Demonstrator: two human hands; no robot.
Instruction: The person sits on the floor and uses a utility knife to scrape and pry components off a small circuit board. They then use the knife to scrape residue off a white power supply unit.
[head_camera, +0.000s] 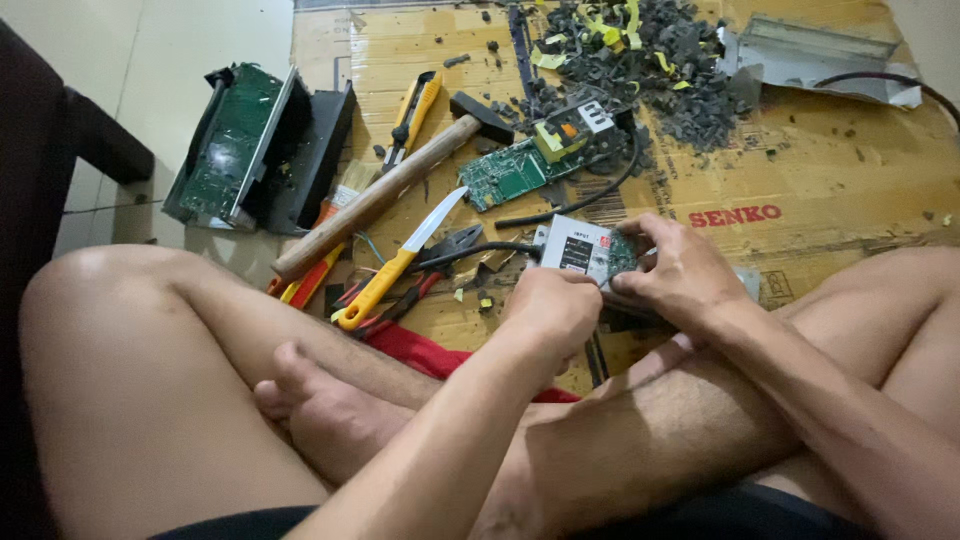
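Observation:
I sit cross-legged on the floor and hold a small grey power adapter box (580, 247) with a label and a green circuit board showing at its right end. My left hand (548, 308) grips its near edge from below. My right hand (675, 272) clasps its right side, fingers curled over the board. A black cable (470, 252) runs out of the box to the left. Both hands hover just above my shins.
On the cardboard sheet (820, 170) lie a wooden-handled hammer (390, 190), a yellow-handled knife (400, 262), a yellow utility knife (413, 112), pliers (420, 285), a green circuit board (515, 170) and a pile of dark plastic scraps (650, 60). An opened black device (255, 150) stands at left.

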